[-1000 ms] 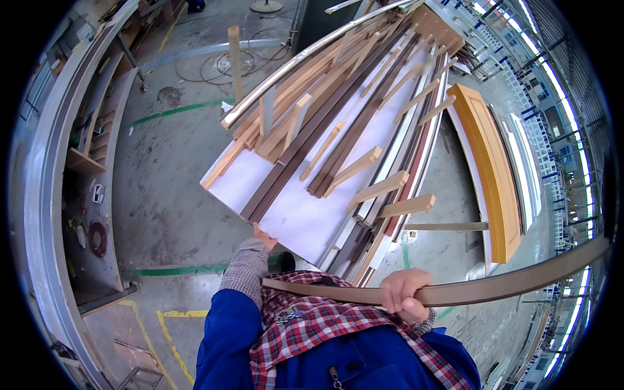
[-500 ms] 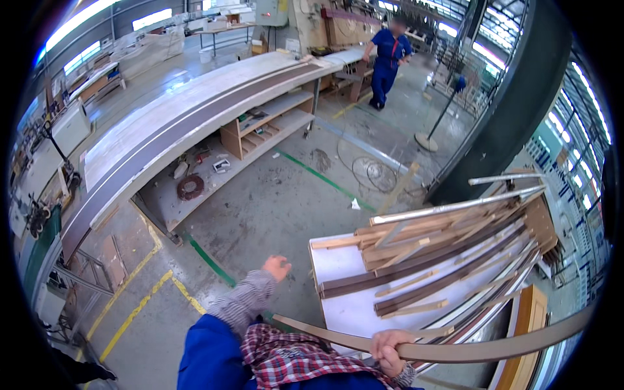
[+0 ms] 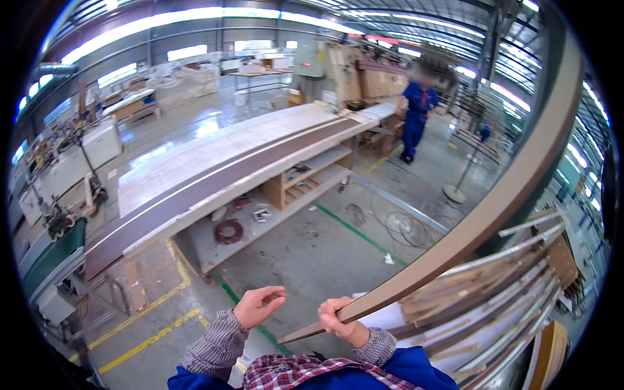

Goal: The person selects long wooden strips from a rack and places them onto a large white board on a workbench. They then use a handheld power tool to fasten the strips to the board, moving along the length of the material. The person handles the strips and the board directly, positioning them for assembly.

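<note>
A long, narrow brown-tan strip point(image 3: 455, 255) runs at a slant from low in the middle of the view up past the right side. My right hand point(image 3: 339, 320) is closed around it near its lower end. The strip's far end passes up in front of a dark green column. To the left, my left hand point(image 3: 260, 306) is raised off the strip, its fingers loosely bent and apart, holding nothing. Both forearms wear checked sleeve cuffs.
A long workbench point(image 3: 214, 162) crosses ahead, with brown strips on top and a shelf unit point(image 3: 279, 188) below. At right lies a stack of wood strips point(image 3: 487, 305). A person in blue point(image 3: 416, 117) stands beyond. Cable coils point(image 3: 403, 224) lie on the floor.
My right hand has shifted left and the strip's far end has swung upward. My left hand has come lower, nearer the right one. The view has tilted up.
</note>
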Demonstrator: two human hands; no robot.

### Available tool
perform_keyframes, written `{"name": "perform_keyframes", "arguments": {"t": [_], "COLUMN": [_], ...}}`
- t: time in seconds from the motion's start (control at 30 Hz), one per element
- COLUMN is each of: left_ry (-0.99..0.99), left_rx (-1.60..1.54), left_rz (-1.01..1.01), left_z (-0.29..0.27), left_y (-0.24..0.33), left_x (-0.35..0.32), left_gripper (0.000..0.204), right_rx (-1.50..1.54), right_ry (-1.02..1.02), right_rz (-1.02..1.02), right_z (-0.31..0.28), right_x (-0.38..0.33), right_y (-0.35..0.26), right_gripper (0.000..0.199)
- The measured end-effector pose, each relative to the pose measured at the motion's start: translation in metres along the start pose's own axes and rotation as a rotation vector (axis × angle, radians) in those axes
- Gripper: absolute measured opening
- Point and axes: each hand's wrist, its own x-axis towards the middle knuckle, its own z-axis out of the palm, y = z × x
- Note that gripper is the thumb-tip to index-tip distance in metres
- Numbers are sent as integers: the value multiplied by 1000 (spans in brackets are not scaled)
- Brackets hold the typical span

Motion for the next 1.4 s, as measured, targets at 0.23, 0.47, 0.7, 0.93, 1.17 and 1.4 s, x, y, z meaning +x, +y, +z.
{"name": "perform_keyframes", "arguments": {"t": [0.23, 0.47, 0.7, 0.93, 1.17, 1.4], "left_ry": [151, 635, 865, 1235, 1671, 1649], "left_rx": [100, 19, 181, -302, -226, 145], "left_rz": [194, 651, 663, 592, 231, -162], "left_z": [-110, -216, -296, -367, -372, -336], "left_y": [25, 73, 99, 46, -154, -250], "left_x": [36, 78, 134, 172, 208, 317], "left_gripper": [34, 41, 90, 57, 42, 42], "right_rx": [53, -406, -710, -846, -1213, -1420], "right_ry": [123, 104, -149, -412, -311, -140], "right_rz": [-31, -101, -168, -191, -246, -390], "right_z": [14, -41, -97, -218, -318, -366], "right_x": [102, 200, 291, 397, 538, 656], "right_y": [67, 122, 151, 183, 187, 249], "right_gripper": [32, 23, 19, 25, 28, 33]}}
